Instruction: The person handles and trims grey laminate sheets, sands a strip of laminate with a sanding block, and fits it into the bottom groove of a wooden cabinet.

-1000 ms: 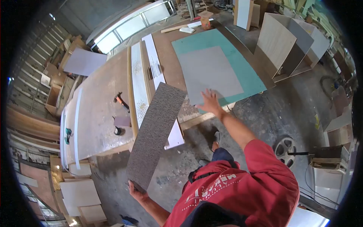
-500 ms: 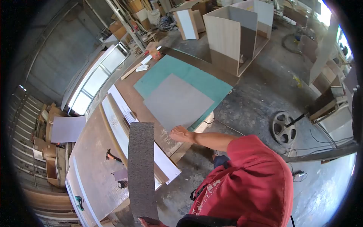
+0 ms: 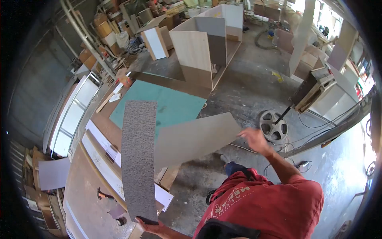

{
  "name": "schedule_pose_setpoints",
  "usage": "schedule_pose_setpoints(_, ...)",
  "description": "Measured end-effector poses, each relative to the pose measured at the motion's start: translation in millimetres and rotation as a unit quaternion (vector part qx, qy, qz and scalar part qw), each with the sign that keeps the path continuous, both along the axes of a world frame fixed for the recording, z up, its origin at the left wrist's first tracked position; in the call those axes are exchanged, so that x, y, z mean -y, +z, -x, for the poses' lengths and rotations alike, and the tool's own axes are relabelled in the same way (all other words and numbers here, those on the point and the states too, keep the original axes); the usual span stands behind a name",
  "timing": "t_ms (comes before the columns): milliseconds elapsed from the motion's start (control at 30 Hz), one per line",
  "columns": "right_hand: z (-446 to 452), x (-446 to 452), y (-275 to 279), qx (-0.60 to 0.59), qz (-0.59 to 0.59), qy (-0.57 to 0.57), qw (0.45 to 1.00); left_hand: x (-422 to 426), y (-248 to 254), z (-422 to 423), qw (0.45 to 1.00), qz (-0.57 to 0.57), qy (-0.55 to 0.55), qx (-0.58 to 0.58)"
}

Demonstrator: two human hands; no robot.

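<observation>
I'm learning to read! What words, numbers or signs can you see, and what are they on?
"MEK", on the red shirt; the letters after it are unclear.
The shirt's other lettering is too creased and small to read.
I can read nothing else here.

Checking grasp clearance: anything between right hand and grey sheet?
Nothing visible: the right hand is at the image-right end of the grey sheet. The dark speckled panel overlaps only the opposite end in view.

Plenty of bare floor (image 3: 240, 99) past the right hand (image 3: 256, 140) to swing through, just mind the spoked wheel (image 3: 274, 125) there. Other way's rough: grey sheet (image 3: 197, 138) and speckled panel (image 3: 138, 161) block a straight reach to the bench (image 3: 85, 181).
</observation>
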State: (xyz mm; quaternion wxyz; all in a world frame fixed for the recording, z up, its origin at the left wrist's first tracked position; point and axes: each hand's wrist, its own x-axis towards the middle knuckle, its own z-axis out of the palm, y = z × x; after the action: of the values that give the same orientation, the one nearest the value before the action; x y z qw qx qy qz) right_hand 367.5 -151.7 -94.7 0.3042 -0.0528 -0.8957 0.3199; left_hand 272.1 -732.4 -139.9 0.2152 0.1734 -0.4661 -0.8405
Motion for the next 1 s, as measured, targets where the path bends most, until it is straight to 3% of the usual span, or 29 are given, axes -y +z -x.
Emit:
schedule_pose_setpoints(100, -19.8, -56.4, 17.1, -0.088, 0.064, -0.226, 0.968, -44.7, 21.7, 26.3, 0.999, -0.048, -0.026, 0.003)
schedule_pose_setpoints(167, -31.2, -102.8, 11.3, -0.178, 0.181, -0.317, 0.914, -70.6, 15.2, 48.4, 0.997, -0.039, -0.065, -0.007)
schedule_pose_setpoints(200, -39.0, -126.9, 9.3, -0.214, 0.169, -0.352, 0.895, -84.0, 11.3, 57.7, 0.995, -0.036, -0.094, -0.017)
schedule_pose_setpoints(233, -46.9, -149.0, 9.0, -0.248, 0.156, -0.384, 0.876, -108.2, 14.9, 68.0, 0.992, 0.067, -0.109, -0.013)
schedule_pose_setpoints(267, -56.0, -166.0, 10.5, -0.244, 0.161, -0.382, 0.877, -172.7, 60.2, 70.2, 0.994, 0.049, -0.081, 0.056)
schedule_pose_setpoints(333, -72.5, -197.3, 11.5, -0.164, 0.123, -0.466, 0.861, -253.5, 86.8, 79.5, 0.979, 0.139, -0.114, 0.091)
schedule_pose_setpoints(433, -77.0, -241.5, -16.9, -0.151, 0.143, -0.459, 0.864, -375.5, 96.4, 97.0, 0.956, 0.187, -0.062, 0.219)
schedule_pose_setpoints(500, -65.0, -256.9, -15.8, -0.113, 0.112, -0.451, 0.878, -435.4, 70.7, 110.4, 0.939, 0.262, -0.213, 0.063)
schedule_pose_setpoints(533, -55.1, -263.2, -12.0, -0.086, 0.074, -0.448, 0.887, -465.6, 74.2, 113.6, 0.939, 0.263, -0.211, 0.068)
schedule_pose_setpoints(600, -35.9, -273.0, -4.1, -0.059, 0.080, -0.435, 0.895, -522.8, 85.9, 116.6, 0.860, 0.408, -0.301, 0.051)
schedule_pose_setpoints(633, -25.7, -282.1, -0.3, -0.039, 0.086, -0.422, 0.902, -551.1, 91.8, 117.8, 0.829, 0.451, -0.328, 0.044)
schedule_pose_setpoints(700, -5.3, -304.8, -8.0, -0.045, 0.093, -0.396, 0.913, -598.3, 105.0, 120.5, 0.784, 0.545, -0.281, -0.097)
schedule_pose_setpoints(833, 50.6, -331.1, 2.2, -0.017, 0.107, -0.303, 0.947, -666.6, 106.6, 144.3, 0.733, 0.602, -0.316, -0.026)
schedule_pose_setpoints(933, 107.8, -353.1, 21.6, -0.019, 0.054, -0.141, 0.988, -719.4, 79.0, 181.2, 0.710, 0.588, -0.369, -0.114)
schedule_pose_setpoints(1000, 155.3, -365.4, 26.3, -0.041, 0.021, -0.044, 0.998, -757.9, 68.9, 207.6, 0.683, 0.532, -0.495, -0.075)
